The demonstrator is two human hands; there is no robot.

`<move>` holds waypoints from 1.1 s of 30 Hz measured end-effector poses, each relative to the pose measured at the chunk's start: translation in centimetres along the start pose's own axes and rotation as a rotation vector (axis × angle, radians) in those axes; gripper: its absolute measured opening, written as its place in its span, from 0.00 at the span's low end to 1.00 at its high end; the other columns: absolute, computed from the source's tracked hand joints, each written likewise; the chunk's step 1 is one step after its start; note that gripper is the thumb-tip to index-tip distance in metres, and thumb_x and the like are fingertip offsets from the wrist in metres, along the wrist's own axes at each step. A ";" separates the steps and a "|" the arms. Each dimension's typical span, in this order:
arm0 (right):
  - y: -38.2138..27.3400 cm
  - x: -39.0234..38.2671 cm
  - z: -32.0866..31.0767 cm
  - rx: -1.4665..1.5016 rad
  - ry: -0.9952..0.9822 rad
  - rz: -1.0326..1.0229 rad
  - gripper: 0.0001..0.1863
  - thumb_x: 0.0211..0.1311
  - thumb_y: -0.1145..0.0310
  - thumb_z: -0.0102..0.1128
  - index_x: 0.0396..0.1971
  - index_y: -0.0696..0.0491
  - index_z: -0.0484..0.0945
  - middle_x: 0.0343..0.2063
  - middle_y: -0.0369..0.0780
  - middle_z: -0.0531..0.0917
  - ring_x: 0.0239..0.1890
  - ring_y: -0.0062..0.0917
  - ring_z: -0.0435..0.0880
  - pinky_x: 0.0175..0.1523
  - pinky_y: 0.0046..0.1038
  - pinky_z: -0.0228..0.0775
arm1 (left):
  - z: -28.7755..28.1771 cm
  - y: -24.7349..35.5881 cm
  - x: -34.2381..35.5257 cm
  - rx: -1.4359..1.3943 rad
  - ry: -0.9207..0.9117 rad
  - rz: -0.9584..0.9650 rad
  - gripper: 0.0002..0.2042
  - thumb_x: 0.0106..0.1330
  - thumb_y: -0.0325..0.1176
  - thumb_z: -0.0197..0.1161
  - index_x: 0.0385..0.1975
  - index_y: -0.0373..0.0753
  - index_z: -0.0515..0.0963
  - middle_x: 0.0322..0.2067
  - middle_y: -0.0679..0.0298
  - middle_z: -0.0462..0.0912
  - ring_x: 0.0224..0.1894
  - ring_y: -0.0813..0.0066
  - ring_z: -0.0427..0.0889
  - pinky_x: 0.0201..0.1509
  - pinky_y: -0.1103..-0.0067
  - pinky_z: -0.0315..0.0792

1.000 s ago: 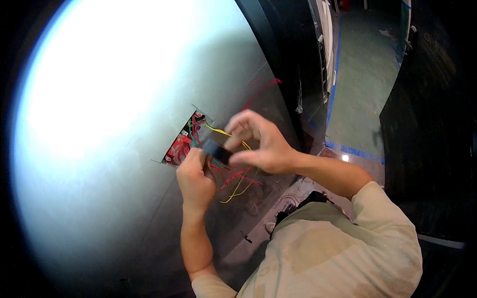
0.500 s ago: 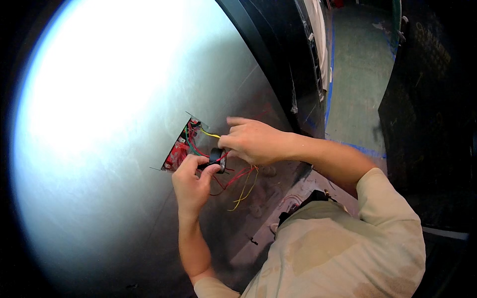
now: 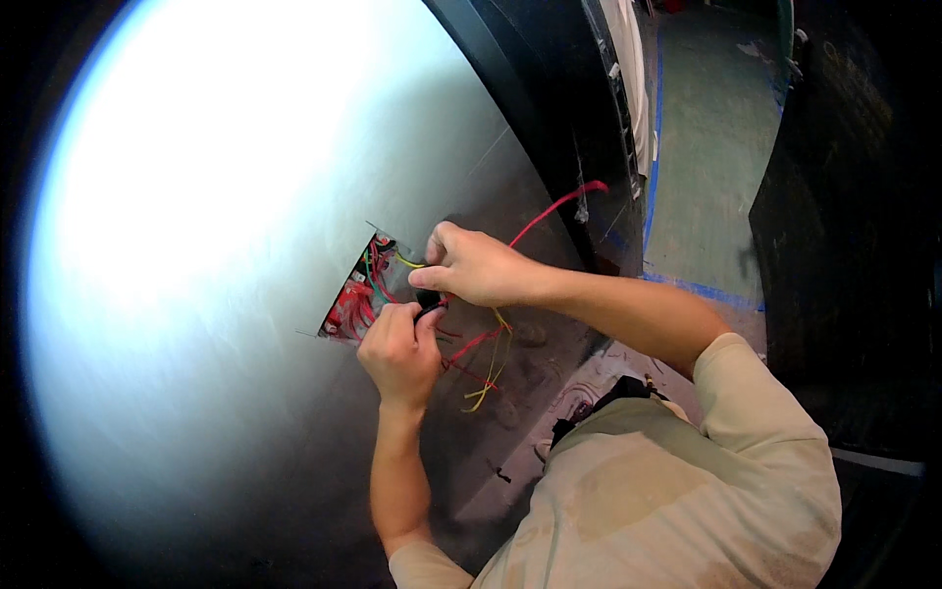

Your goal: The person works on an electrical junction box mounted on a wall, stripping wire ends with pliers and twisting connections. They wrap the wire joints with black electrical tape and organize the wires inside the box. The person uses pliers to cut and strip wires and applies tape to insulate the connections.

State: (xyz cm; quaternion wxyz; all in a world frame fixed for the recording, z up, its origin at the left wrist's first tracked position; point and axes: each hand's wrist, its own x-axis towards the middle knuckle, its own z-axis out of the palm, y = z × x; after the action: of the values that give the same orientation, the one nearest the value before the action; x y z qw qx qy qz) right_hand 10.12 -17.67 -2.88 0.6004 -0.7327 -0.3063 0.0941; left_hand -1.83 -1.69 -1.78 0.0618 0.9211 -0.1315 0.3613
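A rectangular wall box [image 3: 345, 294] packed with red, green and yellow wires is set into the grey wall. My left hand [image 3: 400, 346] is closed on a black tape roll [image 3: 429, 296] just right of the box; part of the roll is hidden by the fingers. Above it, my right hand [image 3: 478, 267] has its fingers curled with the thumb by the roll's upper end; what they pinch is hidden. A yellow wire [image 3: 408, 262] runs from the box to this hand. Behind it a red wire [image 3: 559, 203] sticks up to the right. Loose yellow wires [image 3: 489, 378] dangle below.
The grey wall [image 3: 235, 324] is brightly lit at the upper left. A black frame [image 3: 549, 98] edges it on the right. Beyond lies a green floor [image 3: 711, 157] with blue tape [image 3: 706, 292] along its edges, beside a dark panel [image 3: 844, 245].
My right hand has shifted slightly left and curled its fingers. My left hand has moved a little right with the tape roll. A red wire now sticks up behind my right hand.
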 end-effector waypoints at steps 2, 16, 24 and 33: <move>-0.1 0.4 0.7 0.272 0.062 0.029 0.22 0.62 0.63 0.77 0.45 0.60 0.75 0.33 0.46 0.85 0.38 0.30 0.85 0.45 0.33 0.77 | 0.0 0.0 -0.4 0.008 -0.030 0.017 0.06 0.62 0.25 0.72 0.35 0.35 0.81 0.30 0.53 0.81 0.31 0.49 0.83 0.34 0.63 0.74; 4.5 -5.0 -2.1 -0.625 0.204 -0.937 0.16 0.45 0.77 0.70 0.37 0.48 0.81 0.38 0.40 0.82 0.48 0.37 0.81 0.58 0.43 0.68 | -3.4 0.5 1.8 -0.346 -0.229 -0.215 0.07 0.64 0.23 0.69 0.40 0.34 0.82 0.33 0.55 0.84 0.33 0.56 0.85 0.37 0.69 0.75; -2.7 -3.2 -0.7 -0.661 0.307 -0.491 0.16 0.61 0.62 0.74 0.39 0.55 0.79 0.35 0.43 0.88 0.38 0.38 0.84 0.50 0.37 0.72 | -1.8 0.3 0.3 -0.057 -0.122 -0.111 0.08 0.57 0.19 0.68 0.35 0.34 0.79 0.32 0.51 0.82 0.35 0.46 0.85 0.39 0.64 0.77; -2.0 -3.3 -0.2 0.457 0.100 -0.326 0.25 0.54 0.74 0.80 0.49 0.57 0.74 0.39 0.41 0.85 0.43 0.23 0.87 0.46 0.28 0.79 | -2.5 0.0 0.4 -0.157 -0.061 -0.061 0.09 0.59 0.18 0.65 0.39 0.34 0.83 0.30 0.55 0.81 0.33 0.48 0.83 0.36 0.64 0.75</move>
State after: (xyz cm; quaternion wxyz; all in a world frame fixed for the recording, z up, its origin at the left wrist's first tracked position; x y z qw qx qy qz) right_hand 6.93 -19.49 -1.72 0.7715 -0.5233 -0.3609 0.0268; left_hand -3.16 -1.25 0.26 0.1409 0.9275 -0.1332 0.3195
